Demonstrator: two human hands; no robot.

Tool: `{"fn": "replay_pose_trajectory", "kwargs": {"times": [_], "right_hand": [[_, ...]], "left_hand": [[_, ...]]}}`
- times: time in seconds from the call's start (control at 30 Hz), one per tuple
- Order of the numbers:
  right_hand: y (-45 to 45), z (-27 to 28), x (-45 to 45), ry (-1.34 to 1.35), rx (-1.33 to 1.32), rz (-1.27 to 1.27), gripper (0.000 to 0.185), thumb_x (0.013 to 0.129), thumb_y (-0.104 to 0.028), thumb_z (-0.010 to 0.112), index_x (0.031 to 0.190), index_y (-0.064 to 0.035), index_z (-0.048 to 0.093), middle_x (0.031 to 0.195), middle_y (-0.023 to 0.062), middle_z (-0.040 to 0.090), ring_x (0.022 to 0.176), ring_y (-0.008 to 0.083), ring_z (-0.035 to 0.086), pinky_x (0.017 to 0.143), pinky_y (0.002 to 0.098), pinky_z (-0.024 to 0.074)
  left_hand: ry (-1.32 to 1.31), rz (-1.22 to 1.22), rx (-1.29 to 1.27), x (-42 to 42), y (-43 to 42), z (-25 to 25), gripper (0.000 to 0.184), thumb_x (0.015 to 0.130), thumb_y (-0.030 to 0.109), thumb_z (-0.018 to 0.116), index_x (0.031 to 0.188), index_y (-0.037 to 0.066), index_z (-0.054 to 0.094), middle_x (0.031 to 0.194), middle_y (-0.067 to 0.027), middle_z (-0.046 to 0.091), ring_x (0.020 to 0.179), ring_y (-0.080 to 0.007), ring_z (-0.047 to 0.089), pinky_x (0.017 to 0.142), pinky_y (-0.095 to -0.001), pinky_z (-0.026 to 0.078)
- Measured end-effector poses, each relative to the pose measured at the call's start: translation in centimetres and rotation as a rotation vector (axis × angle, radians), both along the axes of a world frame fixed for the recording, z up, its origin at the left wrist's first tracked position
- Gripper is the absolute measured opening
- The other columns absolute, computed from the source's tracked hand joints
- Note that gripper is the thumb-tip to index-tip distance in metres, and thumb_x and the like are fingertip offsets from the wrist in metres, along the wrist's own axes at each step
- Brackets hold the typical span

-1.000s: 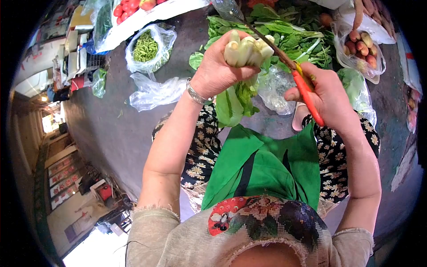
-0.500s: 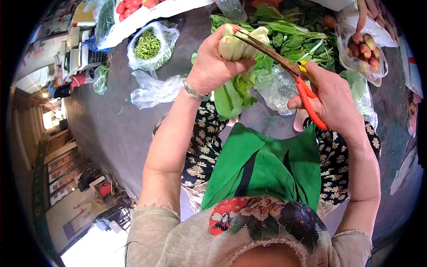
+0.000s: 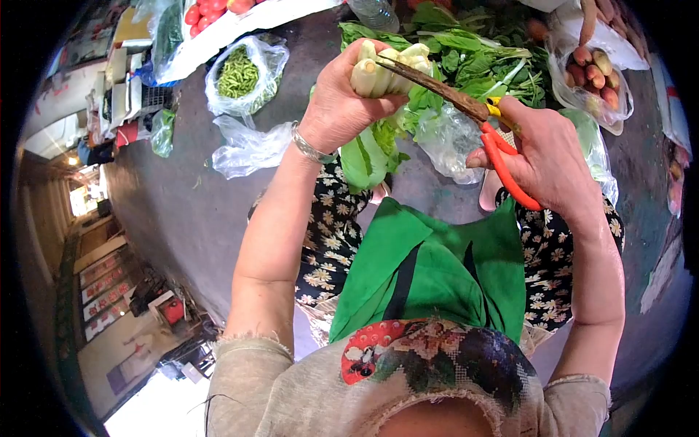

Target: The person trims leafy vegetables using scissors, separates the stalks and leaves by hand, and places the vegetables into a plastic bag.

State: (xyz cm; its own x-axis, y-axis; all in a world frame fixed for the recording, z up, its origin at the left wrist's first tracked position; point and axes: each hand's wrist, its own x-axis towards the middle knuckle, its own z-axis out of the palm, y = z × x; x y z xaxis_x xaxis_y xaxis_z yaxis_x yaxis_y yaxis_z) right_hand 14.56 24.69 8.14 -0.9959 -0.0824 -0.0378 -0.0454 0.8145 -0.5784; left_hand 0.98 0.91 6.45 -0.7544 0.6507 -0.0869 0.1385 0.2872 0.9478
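Several pale stems (image 3: pixel 373 80) fill the left hand (image 3: pixel 338 105), fingers closed, so the right hand (image 3: pixel 547 154), fingers curled round scissors (image 3: pixel 475 108) at 4 o'clock, should angle blades (image 3: pixel 435 84) clear of skin.

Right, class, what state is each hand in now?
Left hand: closed around a bunch of greens, pale stem ends up.
Right hand: holding red-handled scissors.

Leafy greens (image 3: pixel 466 54), plastic bags (image 3: pixel 251 151) on floor (image 3: pixel 182 211)
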Motion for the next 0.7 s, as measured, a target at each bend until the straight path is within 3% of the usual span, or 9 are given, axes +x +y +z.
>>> {"fn": "replay_pose_trajectory", "kwargs": {"times": [0.1, 0.17, 0.2, 0.27, 0.33, 0.43, 0.5, 0.53, 0.7], "right_hand": [[0.2, -0.8, 0.0, 0.032, -0.008, -0.007, 0.063, 0.075, -0.06, 0.071, 0.078, 0.0003, 0.054, 0.06, 0.0188, 0.054, 0.064, 0.0404, 0.058, 0.058, 0.0465, 0.0443], [0.6, -1.6, 0.0, 0.1, -0.079, 0.041, 0.051, 0.074, -0.042, 0.08, 0.083, -0.0008, 0.052, 0.059, 0.0147, 0.053, 0.055, 0.0338, 0.055, 0.052, 0.0393, 0.0406], [0.5, -1.6, 0.0, 0.1, -0.077, 0.043, 0.051, 0.074, -0.042, 0.08, 0.083, -0.0008, 0.052, 0.059, 0.0147, 0.053, 0.055, 0.0338, 0.055, 0.052, 0.0393, 0.0406], [0.2, -1.5, -0.2, -0.139, -0.452, -0.101, 0.055, 0.077, -0.051, 0.076, 0.084, 0.0003, 0.058, 0.053, 0.0131, 0.052, 0.047, 0.0276, 0.061, 0.047, 0.039, 0.0436], [0.1, -1.4, -0.2, -0.118, -0.51, -0.097, 0.056, 0.077, -0.05, 0.077, 0.09, 0.0002, 0.057, 0.052, 0.0114, 0.051, 0.044, 0.024, 0.06, 0.045, 0.037, 0.0432], [0.1, -0.5, -0.1, -0.212, -0.533, -0.109, 0.066, 0.074, -0.056, 0.076, 0.101, 0.0001, 0.054, 0.061, 0.0141, 0.057, 0.054, 0.0297, 0.064, 0.052, 0.0385, 0.0477], [-0.2, -1.3, 0.1, 0.051, -0.148, -0.015, 0.074, 0.071, -0.062, 0.074, 0.104, 0.0008, 0.053, 0.076, 0.0194, 0.062, 0.071, 0.0389, 0.064, 0.063, 0.0431, 0.0495], [-0.3, -1.5, 0.3, 0.058, -0.152, -0.006, 0.07, 0.07, -0.056, 0.077, 0.103, 0.0, 0.05, 0.076, 0.0183, 0.054, 0.068, 0.0389, 0.054, 0.063, 0.0416, 0.0453], [-0.5, -1.3, 0.1, 0.092, -0.1, -0.008, 0.073, 0.069, -0.062, 0.074, 0.102, 0.0003, 0.053, 0.079, 0.0197, 0.058, 0.073, 0.0409, 0.058, 0.065, 0.0441, 0.0469]], "left_hand": [[0.016, 0.016, -0.053, 0.1, 0.2, 0.4, 0.055, 0.07, -0.003, 0.077, 0.119, 0.007, 0.054, 0.106, 0.001, 0.063, 0.097, -0.0097, 0.06, 0.086, -0.0267, 0.052], [0.061, 0.015, -0.072, 0.1, 0.4, 0.6, 0.055, 0.07, -0.002, 0.077, 0.119, 0.006, 0.054, 0.104, 0.0009, 0.063, 0.094, -0.0093, 0.061, 0.083, -0.0266, 0.053], [0.062, 0.017, -0.071, 0.1, 0.4, 0.7, 0.055, 0.07, -0.002, 0.077, 0.119, 0.006, 0.054, 0.104, 0.0009, 0.063, 0.094, -0.0093, 0.061, 0.083, -0.0266, 0.053], [0.009, 0.045, -0.085, 0.1, 0.5, 1.0, 0.055, 0.07, -0.001, 0.078, 0.119, 0.006, 0.054, 0.103, 0.0005, 0.064, 0.092, -0.0092, 0.061, 0.082, -0.0261, 0.053], [0.029, 0.049, -0.083, 0.1, 0.5, 0.8, 0.055, 0.07, -0.001, 0.078, 0.119, 0.005, 0.054, 0.103, 0.0003, 0.064, 0.091, -0.0094, 0.061, 0.081, -0.0259, 0.053], [0.038, 0.048, -0.07, -0.1, 0.4, 0.2, 0.055, 0.071, -0.002, 0.077, 0.12, 0.005, 0.053, 0.103, 0.0, 0.064, 0.09, -0.0096, 0.062, 0.081, -0.0257, 0.053], [0.025, 0.043, -0.063, -0.3, 0.4, 0.0, 0.055, 0.071, -0.003, 0.076, 0.12, 0.005, 0.053, 0.103, -0.0001, 0.063, 0.091, -0.0097, 0.062, 0.081, -0.0258, 0.053], [-0.037, 0.031, -0.023, -0.3, 0.4, -0.1, 0.054, 0.072, -0.004, 0.075, 0.12, 0.005, 0.052, 0.103, 0.0, 0.063, 0.092, -0.0098, 0.062, 0.082, -0.026, 0.053], [-0.132, -0.014, 0.052, -0.2, 0.5, -1.0, 0.053, 0.072, -0.009, 0.073, 0.119, 0.005, 0.053, 0.107, -0.0006, 0.063, 0.096, -0.0107, 0.061, 0.084, -0.0272, 0.053]]}}
